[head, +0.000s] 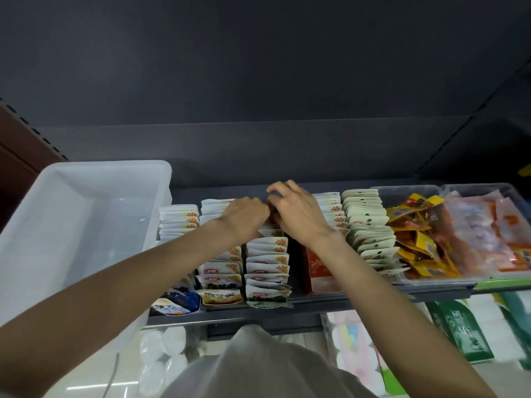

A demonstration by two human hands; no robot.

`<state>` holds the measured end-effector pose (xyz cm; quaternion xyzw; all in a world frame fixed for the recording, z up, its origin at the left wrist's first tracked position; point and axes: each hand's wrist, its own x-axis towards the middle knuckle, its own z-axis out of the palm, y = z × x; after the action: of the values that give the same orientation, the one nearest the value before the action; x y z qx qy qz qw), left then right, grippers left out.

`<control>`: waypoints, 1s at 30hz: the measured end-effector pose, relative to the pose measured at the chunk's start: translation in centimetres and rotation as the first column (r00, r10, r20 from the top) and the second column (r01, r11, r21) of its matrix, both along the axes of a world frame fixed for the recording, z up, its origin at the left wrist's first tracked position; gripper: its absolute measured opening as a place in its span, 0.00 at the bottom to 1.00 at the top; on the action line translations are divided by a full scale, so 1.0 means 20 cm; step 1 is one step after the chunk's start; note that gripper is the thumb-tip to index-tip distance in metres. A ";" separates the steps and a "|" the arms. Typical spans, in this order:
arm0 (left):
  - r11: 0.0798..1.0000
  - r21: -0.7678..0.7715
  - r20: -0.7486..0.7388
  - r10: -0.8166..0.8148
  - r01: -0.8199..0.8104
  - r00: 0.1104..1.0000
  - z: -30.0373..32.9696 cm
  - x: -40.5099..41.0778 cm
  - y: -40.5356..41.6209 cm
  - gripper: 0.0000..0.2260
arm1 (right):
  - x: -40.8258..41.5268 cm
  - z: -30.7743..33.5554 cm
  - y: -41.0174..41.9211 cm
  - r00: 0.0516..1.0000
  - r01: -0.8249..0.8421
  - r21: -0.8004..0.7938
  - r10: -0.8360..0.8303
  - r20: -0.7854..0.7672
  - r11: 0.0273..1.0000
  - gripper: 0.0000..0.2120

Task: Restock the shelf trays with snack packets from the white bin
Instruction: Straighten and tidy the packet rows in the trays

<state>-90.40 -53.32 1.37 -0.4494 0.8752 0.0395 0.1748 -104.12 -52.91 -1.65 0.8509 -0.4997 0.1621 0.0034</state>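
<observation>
Fingers [283, 188] of right hand [298, 214] curled, tips down among snack packets [267, 258] at back of middle row; whether pinching one, cannot tell. Left hand [244, 216] close beside, knuckles up, fingertips hidden against right hand; grip not visible. Both hands meeting over upright white packets filed in rows on dark shelf [316, 298]. More rows left and right of hands; pale green-edged packets [370, 225] stacked further right. Beyond those, clear tray [408, 193] of yellow and brown packets, then another clear tray [477, 188] of pink and orange packets. White bin [86, 179] at far left of shelf, touching leftmost row, interior showing bare. Below shelf, white rolls [161, 357] and green packages [459, 331] on lower level.
</observation>
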 end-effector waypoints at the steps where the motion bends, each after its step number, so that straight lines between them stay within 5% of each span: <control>1: 1.000 -0.004 0.038 0.005 -0.005 0.999 0.01 -0.01 0.00 0.14 | 0.00 0.00 0.00 1.000 0.004 -0.003 -0.004 0.006 1.000 0.12; 7: 0.997 -0.070 0.037 -0.036 0.038 0.999 0.00 0.01 0.03 0.08 | -0.03 -0.03 0.02 0.998 0.045 -0.025 -0.044 0.048 0.999 0.12; 17: 0.967 -0.242 -0.252 -0.144 0.082 0.957 0.04 0.11 0.19 0.03 | -0.02 -0.07 0.05 0.991 0.090 -0.066 -0.083 0.108 0.994 0.09; 22: 0.992 -0.118 -0.429 -0.020 -0.034 0.903 0.00 0.19 0.21 0.09 | 0.00 -0.07 0.07 0.996 0.064 -0.058 -0.059 0.071 0.996 0.12; 30: 0.994 -0.050 -0.427 0.070 -0.101 0.902 -0.02 0.21 0.22 0.13 | 0.00 -0.04 0.05 1.000 -0.004 0.158 0.005 -0.001 0.987 0.04</control>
<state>-86.25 -48.87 0.90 -0.4739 0.8726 0.1127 -0.0376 -104.03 -51.99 -2.52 0.8498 -0.5090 0.1214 -0.0639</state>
